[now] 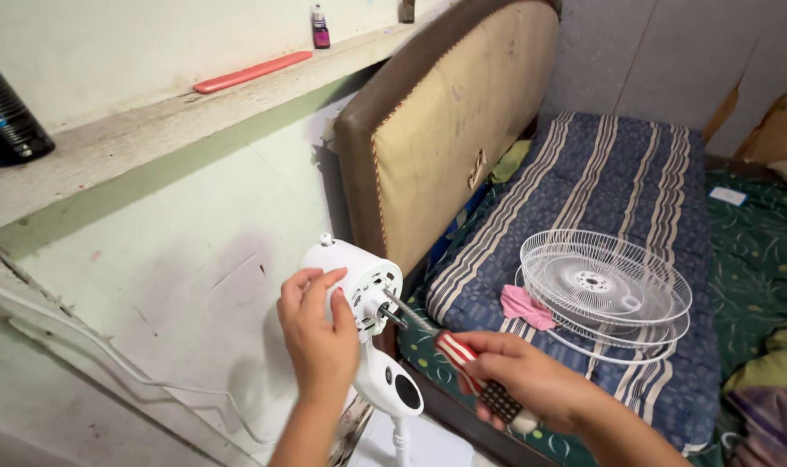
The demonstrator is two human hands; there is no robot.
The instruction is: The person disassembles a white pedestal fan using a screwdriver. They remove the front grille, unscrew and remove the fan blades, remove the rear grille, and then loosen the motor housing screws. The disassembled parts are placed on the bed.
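Note:
My left hand (317, 333) wraps around the back of a white fan motor housing (359, 275) that sits on a white stand (393, 398). My right hand (523, 380) grips a screwdriver (463, 355) with a red, white and black handle. Its metal shaft points up-left, and the tip rests at the front of the motor housing beside the shaft (378, 304). Two white wire fan grilles (605, 290) lie stacked on the bed to the right, apart from both hands.
A pink cloth (525, 304) lies beside the grilles on a blue striped mattress (610, 190). A padded headboard (445, 130) leans against the wall. The ledge above holds a red comb-like bar (253, 71), a small purple bottle (320, 28) and a dark container (4, 117).

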